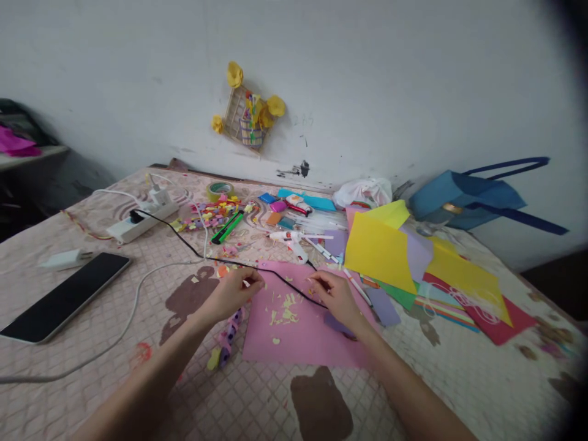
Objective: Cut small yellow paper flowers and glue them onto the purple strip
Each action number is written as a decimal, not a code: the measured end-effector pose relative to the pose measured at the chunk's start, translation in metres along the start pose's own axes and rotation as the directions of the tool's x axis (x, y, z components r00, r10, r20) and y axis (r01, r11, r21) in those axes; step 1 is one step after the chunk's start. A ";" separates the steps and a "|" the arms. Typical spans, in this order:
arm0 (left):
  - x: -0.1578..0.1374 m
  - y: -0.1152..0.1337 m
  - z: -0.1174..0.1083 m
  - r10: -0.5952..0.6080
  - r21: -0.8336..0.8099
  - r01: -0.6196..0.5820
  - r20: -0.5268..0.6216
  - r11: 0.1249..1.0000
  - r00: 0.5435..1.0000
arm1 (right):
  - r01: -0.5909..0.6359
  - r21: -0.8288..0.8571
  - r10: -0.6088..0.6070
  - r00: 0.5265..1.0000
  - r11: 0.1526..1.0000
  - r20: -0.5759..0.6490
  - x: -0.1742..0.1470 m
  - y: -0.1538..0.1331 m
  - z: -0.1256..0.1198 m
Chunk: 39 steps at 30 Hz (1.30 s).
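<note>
My left hand (235, 291) is over the left edge of a pink sheet (266, 343), fingers curled in a pinch; whatever is between them is too small to make out. Over the sheet's right part, my right hand (337, 298) has thumb and forefinger drawn together, and their contents are also unclear. Between the hands, pale yellow paper scraps (287, 312) lie on the sheet. A black cord (280, 277) crosses it and passes beneath my right hand. Below my left hand lies a purple and pink decorated strip (229, 337). A white glue gun (294, 245) rests just beyond the sheet.
Coloured paper sheets (381, 251) are piled at right, near a blue bag (463, 199). At left are a phone (68, 297), a charger (67, 259) and a power strip (142, 220). A green cutter (228, 226), small paper flowers (206, 214) and tape (219, 191) lie farther back.
</note>
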<state>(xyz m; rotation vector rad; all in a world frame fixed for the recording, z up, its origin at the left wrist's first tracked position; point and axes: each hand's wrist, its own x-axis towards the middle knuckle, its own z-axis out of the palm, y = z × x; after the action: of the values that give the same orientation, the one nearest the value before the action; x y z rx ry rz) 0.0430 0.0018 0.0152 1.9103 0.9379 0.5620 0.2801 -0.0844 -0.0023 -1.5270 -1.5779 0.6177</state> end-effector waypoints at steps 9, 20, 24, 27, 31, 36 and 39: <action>-0.005 0.014 0.004 0.020 -0.035 -0.020 -0.004 0.999 1.000 | -0.190 0.361 0.131 0.974 0.913 0.183 -0.006 -0.044 0.037; -0.010 0.019 0.006 0.016 -0.059 -0.017 -0.017 0.998 1.000 | -0.240 0.349 0.208 0.970 0.906 0.127 -0.010 -0.048 0.044; -0.009 0.014 0.003 0.011 0.058 -0.012 0.010 0.998 1.000 | -0.136 0.168 0.121 0.988 0.976 0.095 -0.013 -0.038 0.038; -0.010 0.013 0.001 0.015 0.078 -0.018 0.044 0.997 0.999 | -0.094 0.085 0.079 0.983 0.992 0.165 -0.017 -0.036 0.036; -0.010 0.015 -0.003 0.005 0.012 -0.005 0.009 1.000 1.000 | -0.027 0.005 0.024 0.960 1.000 0.279 -0.027 -0.041 0.037; -0.011 0.016 -0.010 -0.002 -0.109 -0.002 -0.030 0.994 1.000 | 0.061 -0.102 -0.015 0.918 0.993 0.397 -0.043 -0.047 0.041; -0.012 0.016 -0.009 0.001 -0.125 0.002 0.018 0.992 1.000 | 0.088 -0.194 -0.006 0.922 0.977 0.388 -0.048 -0.047 0.046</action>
<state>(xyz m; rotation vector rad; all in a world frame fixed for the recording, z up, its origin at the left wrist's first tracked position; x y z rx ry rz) 0.0356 -0.0075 0.0340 1.8005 0.8718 0.5889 0.2117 -0.1288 0.0005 -1.5805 -2.0267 0.7825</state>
